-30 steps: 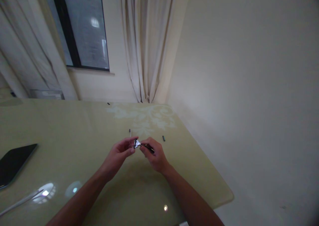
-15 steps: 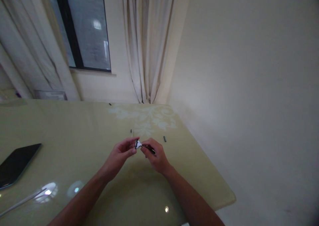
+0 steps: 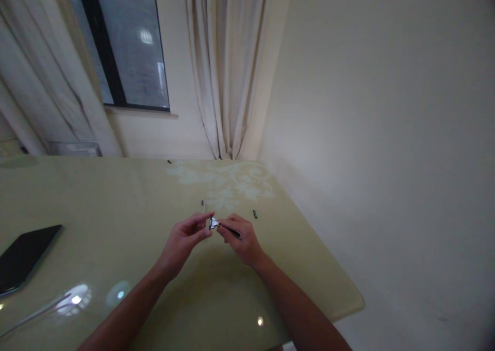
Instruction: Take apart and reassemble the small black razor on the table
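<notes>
In the head view, a razor-like tool point(image 3: 215, 224) is held over the counter point(image 3: 309, 273), inward from its right edge. Its silvery end point(image 3: 212, 222) is pinched between thumb and fingertips by the left grip point(image 3: 186, 238); its dark handle point(image 3: 234, 233) is clasped by the right grip point(image 3: 240, 241). A small dark piece point(image 3: 254, 214) is seen towards the right edge, and a dark-tipped stick point(image 3: 202, 203) just beyond the left fingertips. The tool could be dropped if either hold were loosened; a fingertip could be nicked if any sharp edge, too small to be made out, were pressed. The stick could be knocked if the left grip were moved forward.
</notes>
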### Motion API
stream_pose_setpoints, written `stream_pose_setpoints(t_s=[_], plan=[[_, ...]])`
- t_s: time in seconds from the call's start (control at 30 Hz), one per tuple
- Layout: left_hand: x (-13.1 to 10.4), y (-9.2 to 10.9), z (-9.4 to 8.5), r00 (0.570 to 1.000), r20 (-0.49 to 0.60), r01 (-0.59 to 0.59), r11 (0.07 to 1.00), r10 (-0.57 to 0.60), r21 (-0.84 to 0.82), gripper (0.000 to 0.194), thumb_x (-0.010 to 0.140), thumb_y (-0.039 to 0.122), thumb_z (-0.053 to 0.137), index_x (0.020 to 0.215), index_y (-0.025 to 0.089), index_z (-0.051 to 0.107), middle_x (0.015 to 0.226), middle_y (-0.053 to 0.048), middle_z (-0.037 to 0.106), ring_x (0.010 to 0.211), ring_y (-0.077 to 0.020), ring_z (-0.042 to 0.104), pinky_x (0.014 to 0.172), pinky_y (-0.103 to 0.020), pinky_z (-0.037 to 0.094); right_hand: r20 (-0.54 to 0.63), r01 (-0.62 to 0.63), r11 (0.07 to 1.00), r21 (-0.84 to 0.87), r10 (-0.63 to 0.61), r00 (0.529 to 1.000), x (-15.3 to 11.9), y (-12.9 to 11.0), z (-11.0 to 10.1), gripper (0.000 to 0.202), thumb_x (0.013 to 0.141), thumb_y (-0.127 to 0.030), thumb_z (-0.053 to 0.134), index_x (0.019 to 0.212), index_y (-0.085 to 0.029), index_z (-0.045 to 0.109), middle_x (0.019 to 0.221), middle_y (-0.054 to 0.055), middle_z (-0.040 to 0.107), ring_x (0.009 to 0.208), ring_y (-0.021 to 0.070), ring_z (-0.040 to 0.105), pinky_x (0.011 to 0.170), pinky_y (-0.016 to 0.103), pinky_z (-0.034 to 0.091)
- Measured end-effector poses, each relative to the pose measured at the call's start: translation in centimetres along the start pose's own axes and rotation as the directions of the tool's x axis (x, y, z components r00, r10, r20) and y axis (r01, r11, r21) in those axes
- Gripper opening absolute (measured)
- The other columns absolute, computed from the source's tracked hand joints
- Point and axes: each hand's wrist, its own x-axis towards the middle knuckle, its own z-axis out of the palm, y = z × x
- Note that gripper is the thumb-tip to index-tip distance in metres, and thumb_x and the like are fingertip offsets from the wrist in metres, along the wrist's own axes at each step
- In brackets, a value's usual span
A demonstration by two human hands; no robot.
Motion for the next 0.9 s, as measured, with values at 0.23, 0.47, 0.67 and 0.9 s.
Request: stream_pose_setpoints(t_s=[0.23,0.47,0.67,0.9], plan=[[-0.1,0.5,0.2,0.995,0.015,-0.098,0.991,0.097,0.089,0.039,0.068,0.034,0.089,0.107,0.028,0.083,0.077,0.003,0.047,0.071,-0.0116,0.048,0.065,-0.025,0.041,0.055,-0.015,1.000,-0.002,0.015,0.998,-0.1,0.6,0.0,0.031,0.100,-0.042,0.061,0.116,-0.022,0.079,0.083,0.003,0.061,0.067,0.0128,0.056,0.065,0.025,0.047],[0.0,-0.2,0.6,0.996,0.011,-0.091,0.994,0.090,0.064,0.041,0.069,0.036,0.087,0.109,0.026,0.082,0.076,0.004,0.046,0.069,-0.0111,0.047,0.064,-0.024,0.042,0.045,-0.012,1.000,-0.002,0.012,0.999,-0.3,1.3,0.1,0.030,0.100,-0.042,0.061,0.111,-0.021,0.080,0.079,0.003,0.061,0.066,0.0131,0.056,0.065,0.025,0.046],[0.5,-0.7,0.2,0.995,0.049,-0.096,0.985,0.090,0.141,0.043,0.074,0.040,0.084,0.113,0.023,0.078,0.081,0.002,0.056,0.069,-0.0118,0.050,0.065,-0.024,0.044,0.025,-0.054,0.999,-0.002,0.054,0.998,0.3,1.5,-0.3,0.030,0.098,-0.044,0.064,0.107,-0.021,0.081,0.078,0.003,0.062,0.066,0.0135,0.057,0.065,0.026,0.046],[0.6,-0.5,0.1,0.993,0.085,-0.096,0.976,0.080,0.198,0.052,0.076,0.043,0.082,0.122,0.023,0.072,0.082,0.001,0.059,0.067,-0.0115,0.051,0.062,-0.023,0.042,-0.005,-0.081,0.996,0.021,0.081,0.997,0.4,1.7,-0.4,0.029,0.095,-0.044,0.068,0.106,-0.021,0.082,0.078,0.003,0.063,0.067,0.0137,0.057,0.064,0.026,0.046]])
